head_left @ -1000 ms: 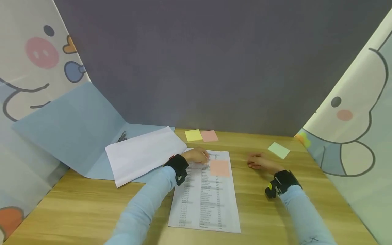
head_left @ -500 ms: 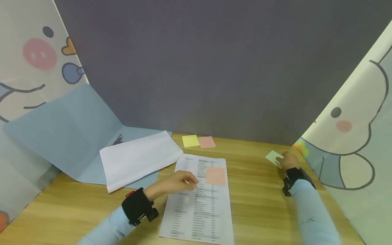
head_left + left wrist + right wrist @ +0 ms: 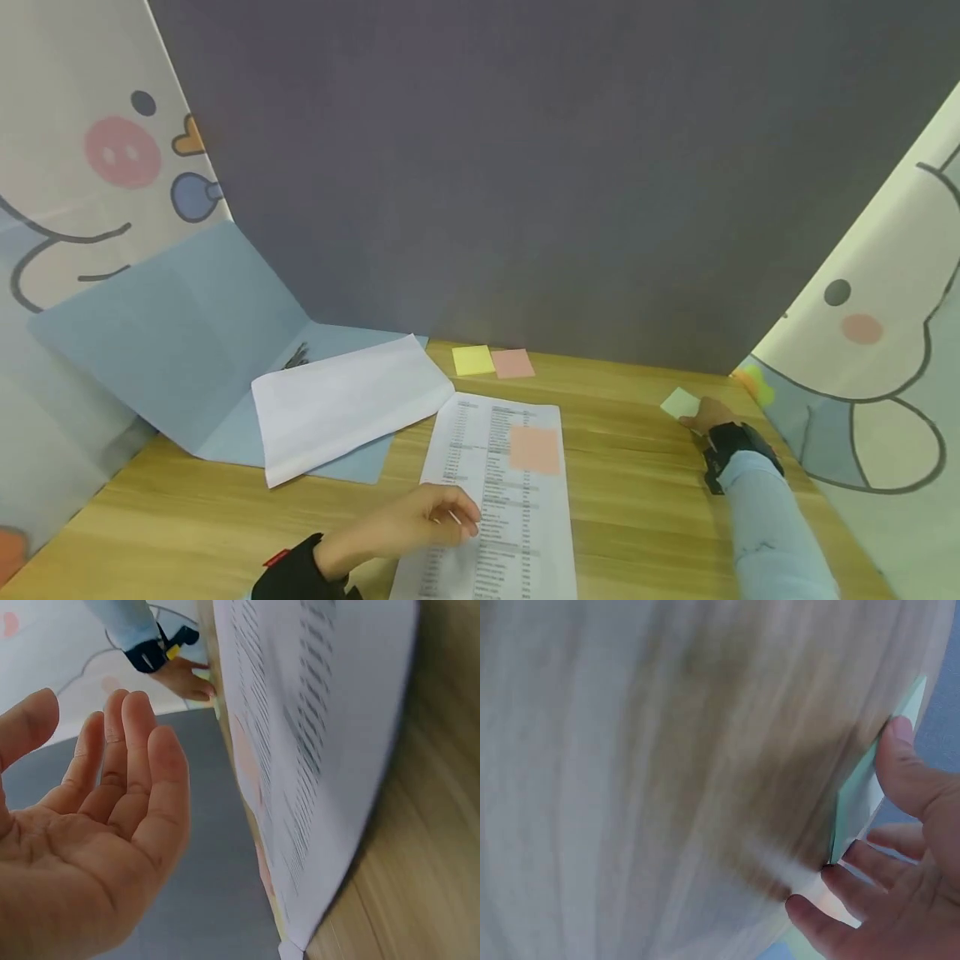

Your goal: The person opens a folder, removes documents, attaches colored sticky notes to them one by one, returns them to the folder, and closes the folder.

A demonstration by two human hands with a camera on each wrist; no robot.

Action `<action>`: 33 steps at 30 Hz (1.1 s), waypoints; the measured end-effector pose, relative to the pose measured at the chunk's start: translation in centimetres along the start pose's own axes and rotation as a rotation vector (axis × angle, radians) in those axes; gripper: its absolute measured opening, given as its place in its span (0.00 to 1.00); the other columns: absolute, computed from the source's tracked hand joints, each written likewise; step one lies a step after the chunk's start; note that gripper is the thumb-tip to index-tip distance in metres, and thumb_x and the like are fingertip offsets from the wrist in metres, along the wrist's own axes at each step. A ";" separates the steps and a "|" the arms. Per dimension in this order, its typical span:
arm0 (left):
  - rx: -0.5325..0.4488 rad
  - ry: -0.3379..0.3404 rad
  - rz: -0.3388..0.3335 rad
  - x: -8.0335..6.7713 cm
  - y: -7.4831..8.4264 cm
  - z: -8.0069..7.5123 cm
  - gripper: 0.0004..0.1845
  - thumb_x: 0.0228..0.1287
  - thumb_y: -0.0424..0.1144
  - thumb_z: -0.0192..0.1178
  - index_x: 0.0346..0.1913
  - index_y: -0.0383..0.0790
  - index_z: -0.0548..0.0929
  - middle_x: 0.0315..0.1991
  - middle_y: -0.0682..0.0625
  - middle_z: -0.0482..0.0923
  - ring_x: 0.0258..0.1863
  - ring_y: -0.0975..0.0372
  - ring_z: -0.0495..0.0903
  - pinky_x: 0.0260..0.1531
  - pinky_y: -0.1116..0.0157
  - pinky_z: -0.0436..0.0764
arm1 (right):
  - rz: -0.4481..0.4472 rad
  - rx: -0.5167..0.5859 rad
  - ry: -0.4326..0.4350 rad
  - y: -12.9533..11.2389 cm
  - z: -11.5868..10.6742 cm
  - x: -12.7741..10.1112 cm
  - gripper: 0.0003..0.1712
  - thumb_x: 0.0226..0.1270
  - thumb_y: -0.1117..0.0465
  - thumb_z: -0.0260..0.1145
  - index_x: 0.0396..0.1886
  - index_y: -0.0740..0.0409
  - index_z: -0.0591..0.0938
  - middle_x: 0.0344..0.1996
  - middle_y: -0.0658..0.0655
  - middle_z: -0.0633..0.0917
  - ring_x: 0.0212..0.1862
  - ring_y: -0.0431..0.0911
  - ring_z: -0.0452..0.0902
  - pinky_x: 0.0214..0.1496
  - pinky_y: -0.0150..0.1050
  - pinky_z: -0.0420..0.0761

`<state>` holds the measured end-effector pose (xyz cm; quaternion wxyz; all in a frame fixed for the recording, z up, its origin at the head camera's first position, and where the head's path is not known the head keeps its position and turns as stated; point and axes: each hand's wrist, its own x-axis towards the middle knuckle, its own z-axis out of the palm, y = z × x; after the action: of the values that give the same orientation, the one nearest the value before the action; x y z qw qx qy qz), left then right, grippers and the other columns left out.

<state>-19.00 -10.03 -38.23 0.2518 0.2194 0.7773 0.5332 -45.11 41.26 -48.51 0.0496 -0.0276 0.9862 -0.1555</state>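
Observation:
My left hand (image 3: pixel 438 518) hovers or rests lightly at the lower left of a printed sheet (image 3: pixel 517 500), fingers loosely curled and holding nothing. In the left wrist view the left hand's palm (image 3: pixel 105 817) is relaxed beside the printed sheet (image 3: pixel 315 750). A pink sticky note (image 3: pixel 534 450) is stuck on the sheet. My right hand (image 3: pixel 711 413) is at the far right on a pale green sticky pad (image 3: pixel 678 402). Up close, its thumb (image 3: pixel 904 769) lies on the green sticky pad (image 3: pixel 859 802) and the fingers (image 3: pixel 855 881) are at the pad's edge, pinching it.
A yellow pad (image 3: pixel 472 360) and a pink pad (image 3: pixel 513 363) lie by the grey back wall. A blank white paper (image 3: pixel 345 402) lies on an open blue folder (image 3: pixel 187 333) at the left. Cartoon-printed panels stand on both sides of the wooden table (image 3: pixel 637 500).
My left hand has slid back down the printed sheet toward me. My right hand has moved from the middle of the table out to the green pad and taken hold of it.

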 end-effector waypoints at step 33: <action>0.014 0.014 0.118 0.9 -0.3 1.1 0.10 0.64 0.38 0.55 0.42 0.37 0.81 0.41 0.47 0.81 0.37 0.68 0.78 0.39 0.73 0.75 | -0.199 0.254 0.233 -13.9 -7.6 -12.2 0.18 0.66 0.63 0.55 0.46 0.77 0.76 0.42 0.76 0.79 0.45 0.66 0.75 0.43 0.54 0.75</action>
<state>-19.07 -8.76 -39.00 0.2132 0.2629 0.7683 0.5433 -33.28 31.17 -35.96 -0.0774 -0.1005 0.9502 -0.2848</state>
